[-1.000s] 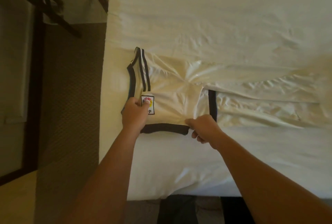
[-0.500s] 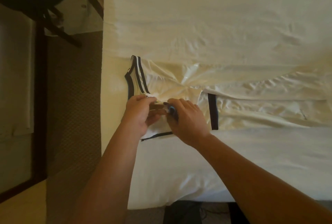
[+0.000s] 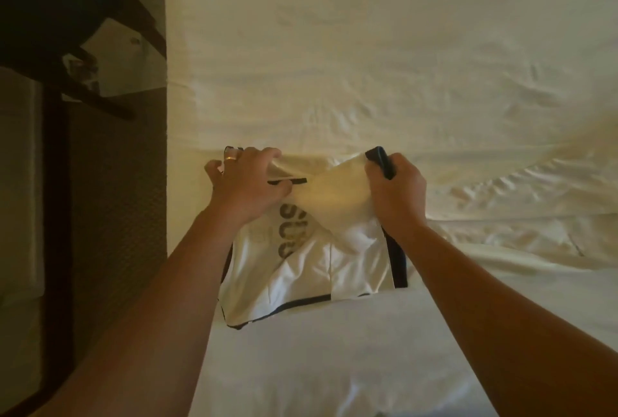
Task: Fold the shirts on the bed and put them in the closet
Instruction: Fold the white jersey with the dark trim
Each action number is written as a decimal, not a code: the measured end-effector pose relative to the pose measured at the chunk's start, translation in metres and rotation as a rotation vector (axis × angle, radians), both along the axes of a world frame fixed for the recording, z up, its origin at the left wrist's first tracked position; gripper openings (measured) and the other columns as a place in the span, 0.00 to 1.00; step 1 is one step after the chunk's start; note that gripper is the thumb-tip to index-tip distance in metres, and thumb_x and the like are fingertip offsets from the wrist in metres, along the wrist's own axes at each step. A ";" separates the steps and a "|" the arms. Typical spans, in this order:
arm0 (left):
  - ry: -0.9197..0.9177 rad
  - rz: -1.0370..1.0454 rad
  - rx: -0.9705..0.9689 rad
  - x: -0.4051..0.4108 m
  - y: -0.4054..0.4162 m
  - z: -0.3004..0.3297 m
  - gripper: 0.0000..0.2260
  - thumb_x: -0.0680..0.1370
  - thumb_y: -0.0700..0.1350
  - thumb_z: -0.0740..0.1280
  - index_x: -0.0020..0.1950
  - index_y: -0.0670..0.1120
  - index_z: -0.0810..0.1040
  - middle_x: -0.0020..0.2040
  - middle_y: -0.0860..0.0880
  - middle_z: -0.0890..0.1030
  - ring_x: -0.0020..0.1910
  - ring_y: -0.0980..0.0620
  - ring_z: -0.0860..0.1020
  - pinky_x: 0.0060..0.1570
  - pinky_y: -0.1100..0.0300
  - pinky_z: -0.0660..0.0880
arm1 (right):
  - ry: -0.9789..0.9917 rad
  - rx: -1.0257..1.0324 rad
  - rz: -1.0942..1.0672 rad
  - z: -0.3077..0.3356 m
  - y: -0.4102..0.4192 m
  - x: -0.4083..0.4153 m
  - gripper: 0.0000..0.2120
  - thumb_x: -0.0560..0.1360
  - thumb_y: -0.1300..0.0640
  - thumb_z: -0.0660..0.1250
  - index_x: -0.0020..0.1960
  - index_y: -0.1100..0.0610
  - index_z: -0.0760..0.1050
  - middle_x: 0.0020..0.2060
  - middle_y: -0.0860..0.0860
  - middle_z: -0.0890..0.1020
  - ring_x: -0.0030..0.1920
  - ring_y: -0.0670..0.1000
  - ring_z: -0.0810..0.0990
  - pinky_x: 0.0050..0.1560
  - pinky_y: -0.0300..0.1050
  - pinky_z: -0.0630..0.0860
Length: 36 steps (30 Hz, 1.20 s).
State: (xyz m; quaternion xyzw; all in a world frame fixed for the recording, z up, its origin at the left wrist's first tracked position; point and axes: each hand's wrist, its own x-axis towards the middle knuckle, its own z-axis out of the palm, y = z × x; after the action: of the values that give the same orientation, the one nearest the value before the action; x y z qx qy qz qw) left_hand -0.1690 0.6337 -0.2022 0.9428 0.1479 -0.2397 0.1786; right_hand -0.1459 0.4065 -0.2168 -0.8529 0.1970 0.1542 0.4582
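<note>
Both forearms are bare, with no sleeves in view. The left hand wears a gold-coloured ring on one finger; the right hand shows no ring and no watch or band.

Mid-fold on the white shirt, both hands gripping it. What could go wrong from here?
1. The left hand and right hand hold the white shirt bunched and lifted, so the fold may land creased or crooked.
2. The shirt lies near the bed's left edge, so a tug could slide it toward the floor.
</note>
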 end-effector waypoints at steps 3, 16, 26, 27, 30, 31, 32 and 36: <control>0.055 -0.088 0.097 0.007 0.005 0.000 0.21 0.76 0.69 0.61 0.63 0.61 0.76 0.57 0.54 0.75 0.68 0.46 0.66 0.67 0.42 0.54 | 0.000 -0.024 -0.100 -0.008 -0.007 0.007 0.13 0.81 0.52 0.62 0.46 0.62 0.74 0.33 0.49 0.74 0.31 0.48 0.70 0.34 0.46 0.68; -0.066 0.049 0.237 0.012 0.017 -0.014 0.07 0.78 0.55 0.66 0.53 0.56 0.78 0.59 0.49 0.72 0.67 0.41 0.65 0.69 0.39 0.53 | 0.072 -0.177 0.045 -0.037 -0.019 0.010 0.18 0.82 0.44 0.60 0.45 0.59 0.73 0.34 0.51 0.76 0.34 0.52 0.75 0.34 0.48 0.72; -0.262 -0.116 0.122 -0.026 -0.067 -0.022 0.27 0.77 0.64 0.60 0.72 0.52 0.69 0.74 0.43 0.68 0.72 0.38 0.65 0.66 0.39 0.62 | -0.290 -0.519 0.546 -0.043 -0.027 -0.028 0.25 0.81 0.42 0.58 0.73 0.53 0.65 0.72 0.54 0.67 0.70 0.56 0.66 0.64 0.55 0.68; -0.179 -0.151 0.112 -0.031 -0.073 -0.027 0.30 0.78 0.67 0.58 0.76 0.54 0.64 0.78 0.43 0.63 0.76 0.38 0.62 0.69 0.38 0.60 | -0.258 -0.563 0.678 -0.046 -0.029 -0.033 0.28 0.82 0.40 0.54 0.77 0.52 0.60 0.77 0.54 0.61 0.75 0.57 0.61 0.68 0.56 0.65; 0.013 -0.153 0.128 -0.041 -0.072 -0.043 0.34 0.80 0.69 0.54 0.82 0.60 0.47 0.84 0.48 0.43 0.82 0.40 0.45 0.76 0.35 0.45 | -0.102 -0.655 0.933 -0.056 -0.035 -0.033 0.34 0.82 0.34 0.41 0.82 0.49 0.41 0.82 0.52 0.39 0.81 0.56 0.42 0.76 0.59 0.53; 0.026 -0.161 0.147 -0.041 -0.069 -0.046 0.34 0.80 0.68 0.53 0.82 0.60 0.44 0.84 0.49 0.39 0.82 0.42 0.42 0.76 0.35 0.40 | -0.086 -0.669 0.972 -0.058 -0.037 -0.031 0.35 0.81 0.33 0.40 0.82 0.49 0.38 0.81 0.52 0.36 0.81 0.56 0.39 0.77 0.59 0.51; 0.030 -0.167 0.164 -0.042 -0.070 -0.045 0.34 0.81 0.68 0.52 0.82 0.61 0.42 0.83 0.49 0.38 0.82 0.42 0.40 0.75 0.35 0.38 | -0.080 -0.664 0.996 -0.056 -0.039 -0.030 0.35 0.81 0.32 0.39 0.82 0.49 0.37 0.80 0.52 0.34 0.81 0.56 0.37 0.78 0.60 0.49; -0.017 -0.098 0.231 -0.042 -0.090 -0.032 0.33 0.81 0.61 0.59 0.82 0.57 0.49 0.84 0.45 0.42 0.82 0.42 0.40 0.76 0.36 0.40 | -0.120 -0.610 0.982 -0.039 -0.065 -0.024 0.35 0.82 0.33 0.44 0.83 0.49 0.45 0.82 0.54 0.40 0.81 0.57 0.41 0.77 0.60 0.49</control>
State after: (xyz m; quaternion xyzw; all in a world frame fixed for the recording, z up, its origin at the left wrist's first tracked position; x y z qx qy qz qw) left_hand -0.2107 0.5438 -0.2347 0.9652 0.1268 -0.2213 0.0582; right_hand -0.1703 0.3418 -0.2556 -0.9450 -0.2126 0.2364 0.0769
